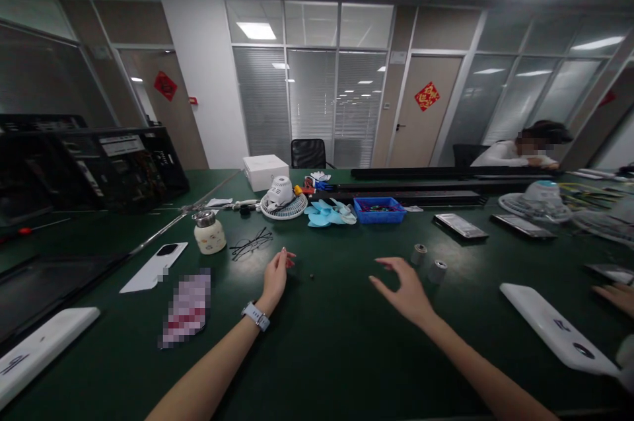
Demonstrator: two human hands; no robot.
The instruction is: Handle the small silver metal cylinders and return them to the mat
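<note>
My right hand (409, 295) is spread, thumb and fingers well parted, holding nothing; my left hand (273, 281) is loosely curled, and I cannot tell whether it grips anything. A small dark bit (312, 277) lies between them. Two metal cylinders (438, 271) stand ungrasped on the counter (337, 355) near the right hand; how much is done or left I cannot judge. Farther out sits a blue tray (380, 217)

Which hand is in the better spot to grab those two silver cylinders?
Probably the right hand. It is close to the cylinders, with its thumb and fingers spread apart. The left hand is farther away, nearer the glasses.
</note>
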